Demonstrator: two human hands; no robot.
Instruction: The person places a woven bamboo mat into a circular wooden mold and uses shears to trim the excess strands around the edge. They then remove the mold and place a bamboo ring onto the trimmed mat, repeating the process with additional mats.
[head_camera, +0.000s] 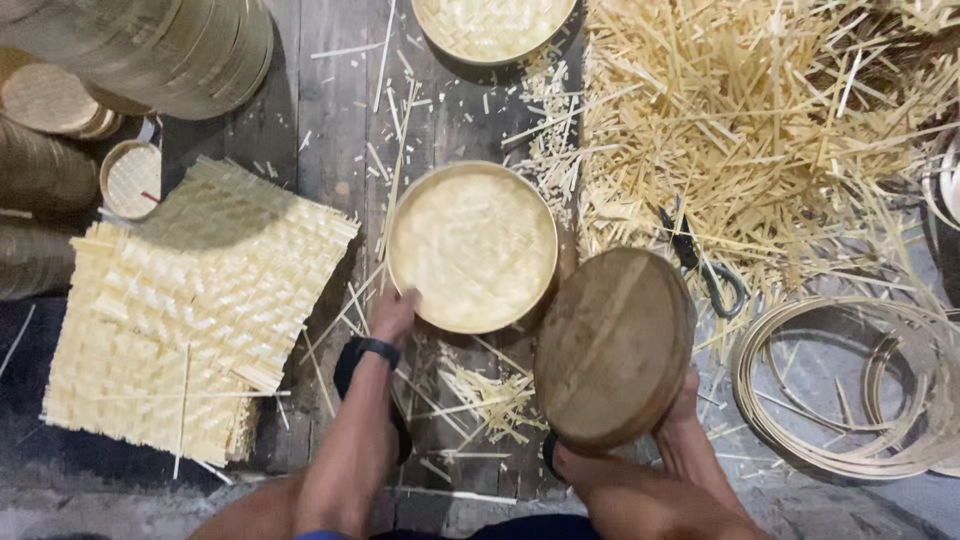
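Floor: dark wooden planks (330, 120), littered with bamboo strips (760, 110).
Left hand (393, 312): fingers pressing round tray (472, 247) rim, steadying it.
Right hand (683, 400): gripping wooden disc (612, 347) tilted, beside tray.

Your open lane: dark floorboards (320, 110) between woven mat stack (190, 310) and round tray (472, 247). Right side blocked by strip pile (760, 120), scissors (705, 265) and hoops (840, 385). Wooden disc (612, 347) closes the gap beside the tray.
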